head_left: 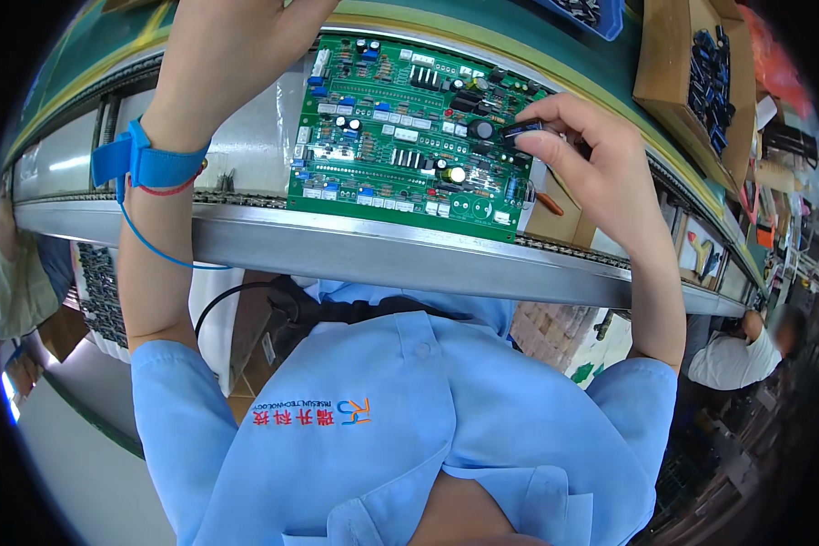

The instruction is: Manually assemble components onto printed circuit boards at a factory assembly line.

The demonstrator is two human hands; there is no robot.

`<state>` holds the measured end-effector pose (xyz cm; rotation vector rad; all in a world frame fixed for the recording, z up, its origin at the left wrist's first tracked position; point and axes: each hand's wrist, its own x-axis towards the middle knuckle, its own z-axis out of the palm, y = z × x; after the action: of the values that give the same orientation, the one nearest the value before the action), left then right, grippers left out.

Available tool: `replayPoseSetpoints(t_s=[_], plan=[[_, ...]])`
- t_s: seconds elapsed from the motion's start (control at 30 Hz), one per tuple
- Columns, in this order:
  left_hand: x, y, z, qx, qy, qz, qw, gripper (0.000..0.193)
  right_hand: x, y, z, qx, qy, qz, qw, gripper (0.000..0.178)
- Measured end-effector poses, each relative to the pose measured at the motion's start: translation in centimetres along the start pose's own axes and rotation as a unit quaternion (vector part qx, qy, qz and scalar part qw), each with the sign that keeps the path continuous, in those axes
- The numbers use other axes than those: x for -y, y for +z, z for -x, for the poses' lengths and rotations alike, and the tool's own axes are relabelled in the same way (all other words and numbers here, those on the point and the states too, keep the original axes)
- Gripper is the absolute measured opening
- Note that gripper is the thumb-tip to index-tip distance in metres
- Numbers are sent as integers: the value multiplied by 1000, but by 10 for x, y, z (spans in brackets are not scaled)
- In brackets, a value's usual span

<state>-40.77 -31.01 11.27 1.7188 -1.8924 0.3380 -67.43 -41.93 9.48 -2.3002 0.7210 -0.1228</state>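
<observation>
Your right hand (pixel 601 159) has a small black component (pixel 521 129) pinched between thumb and fingertips, right of centre in the frame, over the right edge of the green circuit board (pixel 400 136) on the conveyor rail (pixel 355 250). Likely light, rigid, leads bend easily, so hold the body, not the legs. Your left hand (pixel 237 45), blue wrist strap (pixel 150 164) on, reaches past the top of the frame; can't tell its grip. Cardboard box of dark parts (pixel 692 73) sits upper right.
</observation>
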Motion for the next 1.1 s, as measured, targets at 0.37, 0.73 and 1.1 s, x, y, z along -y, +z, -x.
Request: replayPoseSetpoints(t_s=[0.37,0.73,1.1], plan=[[25,55,1,-243,105,538,800,10,10,15,-8,-102,-138,227,959,19],[55,-13,-13,-88,-44,-64,993,8,16,-5,5,-118,-130,177,969,26],[191,24,-56,43,-211,-190,958,22,2,-23,25,-5,36,-220,975,33]])
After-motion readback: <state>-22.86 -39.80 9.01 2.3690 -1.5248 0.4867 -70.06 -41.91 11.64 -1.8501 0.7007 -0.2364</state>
